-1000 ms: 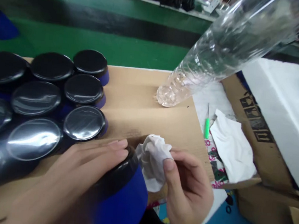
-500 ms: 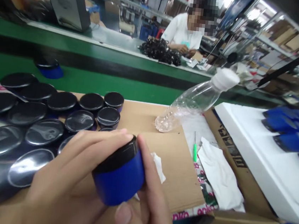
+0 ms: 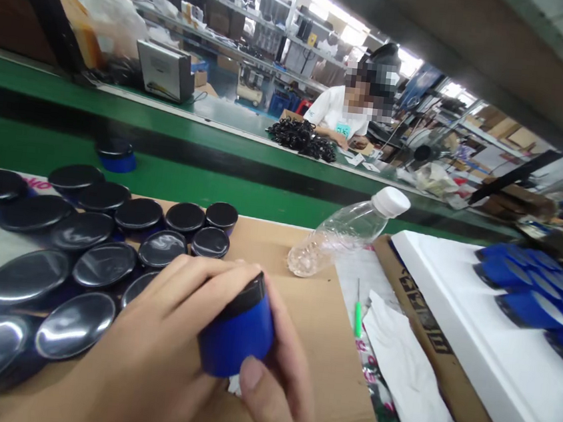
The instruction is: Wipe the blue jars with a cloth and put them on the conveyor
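Viewing via head cam, I've got both hands up front, low center, on one blue canister (image 3: 237,341) w/ a black top, held tilted above the cardboard (image 3: 322,349). L hand (image 3: 158,332) comes in from lower L, back of hand up, wrist low; its fingers lie tog. & bend over the black top and down the canister's L side, clamped on it. L thumb's hidden, can't tell where it sits. R hand (image 3: 284,372) comes up from below: index runs up the canister's R side to near the top, thumb's bent w/ its tip at the lower R front, so it's clamped btwn those two; the other R fingers are mostly out of sight. A bit of white tissue (image 3: 235,385) shows just under the canister, btwn the hands. L of the hands: rows of black-topped canisters (image 3: 139,214), std. upright, close tog. Beyond, a clear bottle (image 3: 344,234) w/ white cap. R side: green-handled screwdriver (image 3: 358,320) beside a white cloth (image 3: 405,378), then white foam (image 3: 452,309) w/ more blue pcs (image 3: 536,305) on it.
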The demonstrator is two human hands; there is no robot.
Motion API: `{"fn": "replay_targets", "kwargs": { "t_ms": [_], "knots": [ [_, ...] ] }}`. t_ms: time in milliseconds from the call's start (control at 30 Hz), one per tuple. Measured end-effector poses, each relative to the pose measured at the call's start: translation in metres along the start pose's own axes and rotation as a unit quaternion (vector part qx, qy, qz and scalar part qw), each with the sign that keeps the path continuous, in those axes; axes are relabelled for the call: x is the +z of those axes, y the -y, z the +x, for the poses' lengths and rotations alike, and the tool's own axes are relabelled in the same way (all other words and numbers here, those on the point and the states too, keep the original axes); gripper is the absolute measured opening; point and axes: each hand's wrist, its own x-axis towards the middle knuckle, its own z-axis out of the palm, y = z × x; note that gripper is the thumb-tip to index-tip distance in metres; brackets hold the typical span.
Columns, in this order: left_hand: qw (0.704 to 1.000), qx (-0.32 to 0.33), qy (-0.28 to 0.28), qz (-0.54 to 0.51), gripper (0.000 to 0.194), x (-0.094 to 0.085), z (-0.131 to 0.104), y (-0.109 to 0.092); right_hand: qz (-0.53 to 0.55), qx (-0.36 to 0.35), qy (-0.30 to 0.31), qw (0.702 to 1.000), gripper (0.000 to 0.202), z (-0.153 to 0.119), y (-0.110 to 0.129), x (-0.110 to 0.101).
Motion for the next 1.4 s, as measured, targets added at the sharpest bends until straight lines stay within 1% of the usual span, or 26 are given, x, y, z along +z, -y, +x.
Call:
{"fn": "replay_targets", "kwargs": {
  "t_ms": [67,100,167,200,267,300,367,400,467,567,600,633,667,767,800,833,900,967,1000,1067,1100,1133,1200,1267,1333,1400],
  "knots": [
    [0.998,0.044,0.001,0.047,0.057,0.007,0.000,-0.001,0.069,0.011,0.022,0.997,0.052,0.012,-0.004,-0.004],
    [0.998,0.040,-0.007,0.051,0.060,0.011,0.000,-0.002,0.112,0.019,0.038,0.993,0.048,0.018,-0.005,-0.005],
    [0.998,-0.003,-0.067,0.022,0.061,0.020,0.000,-0.005,0.195,0.047,0.077,0.977,0.043,0.028,-0.005,-0.007],
    [0.994,-0.035,-0.101,-0.002,0.056,0.025,0.000,-0.007,0.220,0.065,0.093,0.969,0.047,0.031,-0.004,-0.007],
    [0.988,-0.065,-0.133,-0.043,0.042,0.030,0.001,-0.013,0.209,0.083,0.117,0.967,0.060,0.035,-0.004,-0.008],
    [0.987,-0.071,-0.130,-0.060,0.038,0.031,0.002,-0.017,0.182,0.078,0.120,0.973,0.065,0.035,-0.004,-0.008],
    [0.986,-0.103,-0.092,-0.097,0.037,0.029,0.005,-0.026,0.128,0.054,0.121,0.983,0.071,0.036,-0.005,-0.010],
    [0.982,-0.126,-0.080,-0.112,0.040,0.028,0.007,-0.031,0.117,0.049,0.129,0.983,0.073,0.036,-0.005,-0.011],
    [0.978,-0.157,-0.059,-0.126,0.045,0.025,0.010,-0.039,0.142,0.062,0.150,0.976,0.074,0.037,-0.004,-0.014],
    [0.989,-0.124,-0.037,-0.077,0.041,0.025,0.014,-0.042,0.203,0.065,0.178,0.961,0.064,0.038,0.001,-0.019],
    [0.992,-0.103,-0.043,-0.050,0.039,0.027,0.015,-0.041,0.216,0.058,0.182,0.958,0.062,0.037,0.002,-0.021],
    [0.995,-0.087,-0.051,-0.029,0.038,0.028,0.015,-0.038,0.223,0.054,0.174,0.958,0.059,0.035,0.004,-0.023],
    [0.996,-0.067,-0.056,-0.014,0.038,0.030,0.015,-0.034,0.228,0.057,0.146,0.961,0.057,0.033,0.005,-0.025],
    [0.998,-0.028,-0.042,-0.035,0.041,0.033,0.014,-0.024,0.229,0.090,-0.004,0.969,0.042,0.024,0.010,-0.028],
    [0.997,-0.031,-0.034,-0.057,0.042,0.034,0.013,-0.021,0.224,0.090,-0.040,0.970,0.038,0.021,0.012,-0.028],
    [0.996,-0.038,-0.027,-0.081,0.043,0.035,0.012,-0.020,0.219,0.081,-0.058,0.971,0.035,0.018,0.014,-0.028],
    [0.990,-0.042,-0.039,-0.131,0.043,0.036,0.010,-0.020,0.206,0.059,-0.057,0.975,0.035,0.014,0.017,-0.027],
    [0.989,-0.002,-0.070,-0.128,0.042,0.034,0.010,-0.022,0.190,0.053,-0.079,0.977,0.041,0.013,0.018,-0.026],
    [0.991,0.034,-0.086,-0.097,0.042,0.033,0.011,-0.024,0.180,0.049,-0.086,0.979,0.048,0.013,0.018,-0.027],
    [0.988,0.099,-0.122,-0.005,0.039,0.029,0.013,-0.029,0.154,0.034,-0.076,0.985,0.063,0.016,0.019,-0.029],
    [0.984,0.114,-0.131,0.028,0.038,0.028,0.014,-0.031,0.140,0.023,-0.061,0.988,0.065,0.018,0.019,-0.030],
    [0.985,0.119,-0.120,0.041,0.039,0.027,0.015,-0.032,0.127,0.016,-0.045,0.991,0.062,0.021,0.018,-0.031],
    [0.992,0.093,-0.081,0.009,0.049,0.029,0.016,-0.033,0.109,0.018,-0.035,0.993,0.054,0.027,0.017,-0.033],
    [0.996,0.051,-0.050,-0.052,0.056,0.035,0.013,-0.031,0.094,0.013,-0.034,0.995,0.060,0.032,0.014,-0.035],
    [0.995,0.037,-0.050,-0.084,0.056,0.041,0.007,-0.028,0.075,0.003,-0.028,0.997,0.060,0.034,0.009,-0.037],
    [0.993,0.045,-0.063,-0.093,0.054,0.041,0.003,-0.027,0.060,-0.005,-0.022,0.998,0.053,0.035,0.002,-0.037]
  ]
}}
